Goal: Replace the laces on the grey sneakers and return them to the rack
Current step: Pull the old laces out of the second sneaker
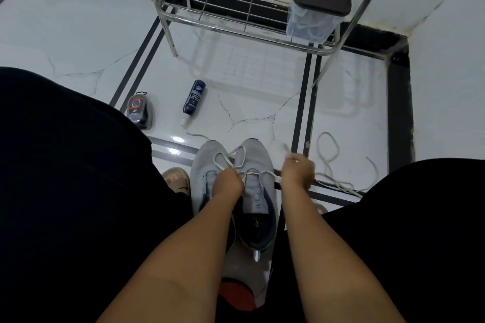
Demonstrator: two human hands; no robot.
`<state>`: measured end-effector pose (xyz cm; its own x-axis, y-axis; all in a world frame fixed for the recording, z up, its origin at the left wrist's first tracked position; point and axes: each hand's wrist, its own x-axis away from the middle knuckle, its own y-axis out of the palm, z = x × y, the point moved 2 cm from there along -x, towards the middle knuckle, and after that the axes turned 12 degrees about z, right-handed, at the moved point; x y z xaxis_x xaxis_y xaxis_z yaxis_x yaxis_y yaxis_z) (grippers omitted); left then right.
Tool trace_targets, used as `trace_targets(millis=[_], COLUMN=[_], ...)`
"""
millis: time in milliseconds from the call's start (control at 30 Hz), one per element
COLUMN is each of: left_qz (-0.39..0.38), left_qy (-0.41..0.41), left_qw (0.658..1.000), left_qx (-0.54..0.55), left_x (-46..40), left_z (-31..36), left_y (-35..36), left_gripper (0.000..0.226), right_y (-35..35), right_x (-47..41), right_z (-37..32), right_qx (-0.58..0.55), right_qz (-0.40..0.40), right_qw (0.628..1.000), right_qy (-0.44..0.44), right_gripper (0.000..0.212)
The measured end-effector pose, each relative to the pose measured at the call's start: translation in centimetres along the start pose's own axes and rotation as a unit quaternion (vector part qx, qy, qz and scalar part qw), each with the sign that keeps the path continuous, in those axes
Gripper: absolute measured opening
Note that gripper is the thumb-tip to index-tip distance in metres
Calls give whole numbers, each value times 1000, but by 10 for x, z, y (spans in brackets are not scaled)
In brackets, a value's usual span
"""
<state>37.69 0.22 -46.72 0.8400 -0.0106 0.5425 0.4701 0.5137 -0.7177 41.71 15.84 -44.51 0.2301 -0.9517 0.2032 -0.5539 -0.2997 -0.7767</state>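
— Head view: grey sneakers (pixel 233 178) on floor between knees; left hand (pixel 227 182) pinching lace (pixel 223 158) at eyelets, right hand (pixel 298 172) gripping lace end.

— Step?

— Mid-lacing, probably. Next: threading, then rack (pixel 236 8).

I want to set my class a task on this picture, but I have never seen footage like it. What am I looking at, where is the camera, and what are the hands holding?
There is no machine here. A person wears one camera on the head, looking down at their own bare arms. Two grey mesh sneakers stand on the white tiled floor. The left hand and right hand each pinch part of a pale cord lace threaded through them. A loose pale lace lies to the right. Beyond lie a dark blue spray bottle, a small dark packet and a steel wire rack.
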Motion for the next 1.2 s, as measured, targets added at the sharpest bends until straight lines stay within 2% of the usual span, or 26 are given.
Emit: trace_targets(millis=[33, 67, 133, 167, 233, 300, 433, 533, 667, 733, 767, 800, 833, 867, 933, 967, 1000, 1033, 1067, 1100, 1133, 1167, 1200], left_qz=[1, 3, 16, 23, 33, 25, 24, 61, 59, 41, 21, -10, -53, -81, -101, -119, -129, -118, -85, -50, -29, -16, -20], left_qy=[2, 6, 32, 53, 120, 189, 267, 275, 303, 293, 262, 204, 113, 30, -126, -130, -82, -2, 71, 127, 144, 132, 81], left_qw=[1000, 1000, 999, 998, 992, 980, 952, 950, 934, 936, 952, 975, 992, 990, 957, 953, 969, 990, 993, 987, 984, 989, 996], left_qx=[-2, -5, 1, 8, -10, -65, -145, -133, -179, -189, -157, -89, 20, 107, 239, 246, 192, 83, -25, -89, -98, -59, 43], left_x=[0, 1, 2, 3, 1, -3, -4, -1, 1, -3, -8, -15, -17, -17, -21, -22, -22, -23, -22, -23, -23, -21, -21], left_z=[0, 0, 5, 8, 15, 17, 22, 22, 19, 22, 24, 23, 24, 26, 23, 25, 28, 29, 28, 28, 28, 27, 25], left_y=[0, 0, 1, 1, 3, 6, 13, 18, 23, 25, 26, 25, 19, 13, 9, 8, 7, 9, 12, 17, 20, 20, 20], left_gripper=[26, 26, 23, 19, 21, 29, 34, 23, 28, 27, 22, 16, 11, 11, 12, 15, 20, 25, 28, 27, 23, 19, 17], right_y=[-6, -11, -11, -7, 4, 3, -2, -2, 0, 0, 0, 0, -1, -2, -4, -4, -4, -3, -2, -2, -2, -2, -3], right_x=[-12, -18, -16, -8, 15, 31, 27, 22, 23, 23, 23, 20, 19, 16, 11, 11, 12, 15, 18, 21, 22, 23, 23], right_z=[-3, -7, -11, -11, 0, 14, 26, 25, 25, 24, 24, 25, 26, 26, 27, 27, 26, 24, 23, 23, 23, 23, 23], right_qx=[-32, 1, 123, 169, 244, 292, 269, 249, 255, 254, 255, 254, 256, 259, 268, 270, 274, 276, 277, 275, 271, 267, 263], right_qz=[29, 21, -34, -77, -184, -236, -220, -232, -240, -240, -239, -239, -239, -237, -234, -236, -237, -237, -236, -236, -234, -235, -237], right_qw=[998, 998, 992, 982, 949, 922, 935, 939, 935, 936, 936, 937, 936, 936, 935, 933, 932, 931, 930, 930, 931, 932, 933], right_qy=[51, 56, -8, -37, -79, -94, -75, -45, -54, -48, -42, -34, -24, -15, -9, -14, -26, -40, -52, -58, -64, -66, -67], right_gripper=[18, 18, 49, 54, 46, 36, 33, 33, 30, 29, 30, 31, 31, 31, 33, 33, 33, 32, 32, 31, 30, 29, 29])
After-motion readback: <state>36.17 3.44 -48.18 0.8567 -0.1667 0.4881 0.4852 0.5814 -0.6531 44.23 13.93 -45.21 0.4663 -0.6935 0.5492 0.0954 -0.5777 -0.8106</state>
